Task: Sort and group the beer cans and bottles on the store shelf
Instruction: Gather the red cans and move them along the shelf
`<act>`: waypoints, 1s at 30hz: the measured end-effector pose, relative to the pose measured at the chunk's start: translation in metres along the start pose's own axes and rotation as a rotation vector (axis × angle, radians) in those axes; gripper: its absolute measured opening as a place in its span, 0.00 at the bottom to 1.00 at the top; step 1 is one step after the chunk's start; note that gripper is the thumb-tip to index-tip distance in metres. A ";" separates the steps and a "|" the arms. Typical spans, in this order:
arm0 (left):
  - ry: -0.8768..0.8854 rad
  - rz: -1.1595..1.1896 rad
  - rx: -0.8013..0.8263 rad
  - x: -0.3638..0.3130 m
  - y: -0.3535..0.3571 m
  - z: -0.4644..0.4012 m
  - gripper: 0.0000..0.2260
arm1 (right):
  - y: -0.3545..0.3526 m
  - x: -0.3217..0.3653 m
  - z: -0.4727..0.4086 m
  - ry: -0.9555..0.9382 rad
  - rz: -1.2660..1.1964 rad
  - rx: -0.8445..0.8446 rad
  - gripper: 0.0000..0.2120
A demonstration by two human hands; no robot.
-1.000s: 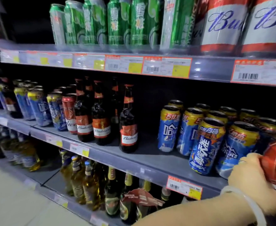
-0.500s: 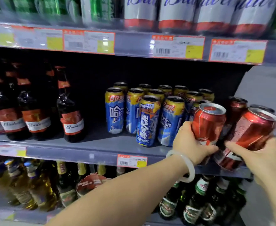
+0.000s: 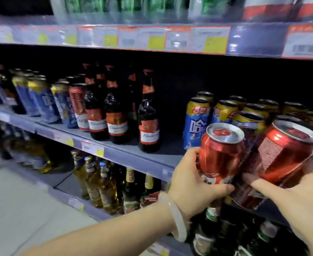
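Blurred price tags (image 3: 157, 40), white with orange borders and yellow patches, line the rail at twelve o'clock. More price labels (image 3: 92, 147) sit along the rail near centre. A pale floor (image 3: 19, 209) fills eight o'clock. A translucent white bangle (image 3: 178, 218) sits at six o'clock.

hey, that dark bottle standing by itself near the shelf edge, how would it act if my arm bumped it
The lone bottle is tall and narrow, so it would probably tip rather than slide. It looks like glass, likely heavy and breakable. Nothing stands on its right to catch it, and the shelf lip looks low.

Dim grey store shelving (image 3: 126, 154) with price-tag strips (image 3: 152, 39) stands over a pale tiled floor (image 3: 22, 209).
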State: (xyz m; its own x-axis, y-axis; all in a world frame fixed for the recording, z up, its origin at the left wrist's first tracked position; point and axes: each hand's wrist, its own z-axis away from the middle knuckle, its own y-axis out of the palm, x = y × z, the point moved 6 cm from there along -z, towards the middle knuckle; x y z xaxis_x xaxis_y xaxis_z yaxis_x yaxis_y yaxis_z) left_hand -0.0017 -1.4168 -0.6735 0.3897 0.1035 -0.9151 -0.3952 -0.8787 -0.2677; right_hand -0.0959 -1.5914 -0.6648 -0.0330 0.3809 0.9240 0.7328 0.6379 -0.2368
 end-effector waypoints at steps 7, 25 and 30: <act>-0.094 -0.143 -0.354 0.050 -0.204 0.019 0.25 | 0.198 0.079 0.027 -0.128 -0.086 0.359 0.28; -0.150 -0.179 -0.475 0.160 -0.549 0.003 0.24 | 0.513 0.146 0.105 -0.028 -0.120 0.436 0.32; -0.108 -0.132 -0.383 0.175 -0.569 -0.046 0.24 | 0.527 0.158 0.103 0.035 -0.071 0.290 0.30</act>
State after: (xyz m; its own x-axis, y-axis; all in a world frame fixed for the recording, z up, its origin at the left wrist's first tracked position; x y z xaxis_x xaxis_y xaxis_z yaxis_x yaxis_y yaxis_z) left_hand 0.3300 -0.9198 -0.6674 0.3185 0.2571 -0.9124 -0.0020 -0.9623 -0.2719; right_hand 0.2153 -1.1261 -0.6744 -0.0499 0.3087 0.9498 0.5048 0.8284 -0.2427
